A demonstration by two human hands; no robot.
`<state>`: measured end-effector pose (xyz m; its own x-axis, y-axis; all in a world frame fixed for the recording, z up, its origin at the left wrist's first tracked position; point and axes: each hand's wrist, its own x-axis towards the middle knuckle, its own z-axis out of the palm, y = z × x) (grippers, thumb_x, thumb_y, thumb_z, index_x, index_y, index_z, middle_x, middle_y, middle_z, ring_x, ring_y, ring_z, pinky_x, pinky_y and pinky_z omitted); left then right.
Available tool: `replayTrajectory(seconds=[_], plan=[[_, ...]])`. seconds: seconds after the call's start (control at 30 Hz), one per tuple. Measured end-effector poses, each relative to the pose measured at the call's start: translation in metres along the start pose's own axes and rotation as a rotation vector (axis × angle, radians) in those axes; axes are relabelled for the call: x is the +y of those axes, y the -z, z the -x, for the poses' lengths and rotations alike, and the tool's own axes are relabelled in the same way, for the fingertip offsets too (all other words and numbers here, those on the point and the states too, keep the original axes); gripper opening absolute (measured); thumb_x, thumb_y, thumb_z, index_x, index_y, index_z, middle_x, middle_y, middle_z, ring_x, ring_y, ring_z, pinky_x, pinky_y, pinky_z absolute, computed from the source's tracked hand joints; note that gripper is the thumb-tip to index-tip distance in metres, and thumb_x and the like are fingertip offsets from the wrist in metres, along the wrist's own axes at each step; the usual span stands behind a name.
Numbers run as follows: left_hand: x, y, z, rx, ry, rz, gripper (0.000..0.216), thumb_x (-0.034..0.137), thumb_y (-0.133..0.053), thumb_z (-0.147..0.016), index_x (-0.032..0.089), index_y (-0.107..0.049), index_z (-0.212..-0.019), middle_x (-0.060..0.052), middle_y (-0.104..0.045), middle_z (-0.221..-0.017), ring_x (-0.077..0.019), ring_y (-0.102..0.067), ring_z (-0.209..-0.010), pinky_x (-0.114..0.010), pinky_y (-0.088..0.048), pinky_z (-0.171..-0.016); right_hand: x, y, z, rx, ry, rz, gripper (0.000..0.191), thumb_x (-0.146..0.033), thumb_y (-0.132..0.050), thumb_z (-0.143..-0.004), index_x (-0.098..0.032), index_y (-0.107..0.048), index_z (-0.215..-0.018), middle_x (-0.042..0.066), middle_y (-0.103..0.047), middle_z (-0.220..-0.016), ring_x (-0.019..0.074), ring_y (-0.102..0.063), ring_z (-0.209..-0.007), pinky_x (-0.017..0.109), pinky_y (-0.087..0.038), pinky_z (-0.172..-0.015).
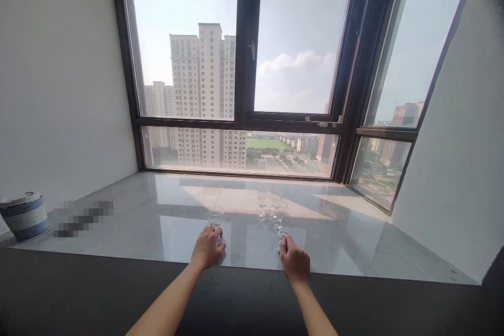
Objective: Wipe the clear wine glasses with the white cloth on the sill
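Note:
My left hand (208, 247) is closed around a clear stemmed glass (216, 214) near the front edge of the sill. The glass's bowl rises above my fingers and points up; part of the stem is hidden by the hand. To the right, my right hand (295, 258) pinches a small crumpled white cloth (281, 240). Just beyond that hand, several clear stemmed glasses (273, 202) stand upright in a cluster on the glossy sill. The two hands are apart, and the cloth does not touch the held glass.
The grey polished windowsill (129, 231) reflects the window. At the far left stands a blue and white bucket-shaped container (24, 216), beside a blurred-out patch. Dark window frames (246, 125) line the back, with a white wall (59, 79) on the left and another on the right.

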<state>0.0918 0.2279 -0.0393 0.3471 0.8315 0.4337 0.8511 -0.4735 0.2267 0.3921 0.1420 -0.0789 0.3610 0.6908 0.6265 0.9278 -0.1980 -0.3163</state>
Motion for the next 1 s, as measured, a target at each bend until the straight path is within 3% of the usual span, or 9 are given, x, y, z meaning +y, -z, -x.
replayTrajectory(seconds=[0.57, 1.0], plan=[[-0.003, -0.004, 0.000, 0.018, -0.015, 0.011, 0.012, 0.026, -0.054, -0.085, 0.020, -0.061, -0.092, -0.010, -0.060, -0.106, -0.0256, -0.053, -0.101, -0.038, -0.041, -0.086, 0.001, -0.001, 0.001, 0.003, 0.011, -0.006, 0.031, -0.028, -0.042, -0.098, -0.021, -0.070, -0.108, 0.005, -0.071, -0.078, 0.0144, -0.061, -0.063, 0.024, -0.025, -0.057], [0.006, 0.004, -0.002, -0.055, 0.007, -0.028, 0.019, 0.030, -0.057, -0.086, 0.019, -0.064, -0.100, -0.013, -0.059, -0.114, -0.0282, -0.051, -0.106, -0.038, -0.042, -0.090, -0.006, 0.012, -0.001, -0.013, -0.097, -0.014, 0.029, -0.027, -0.048, -0.095, -0.019, -0.072, -0.109, 0.004, -0.066, -0.073, 0.0114, -0.046, -0.060, 0.025, -0.019, -0.059]])
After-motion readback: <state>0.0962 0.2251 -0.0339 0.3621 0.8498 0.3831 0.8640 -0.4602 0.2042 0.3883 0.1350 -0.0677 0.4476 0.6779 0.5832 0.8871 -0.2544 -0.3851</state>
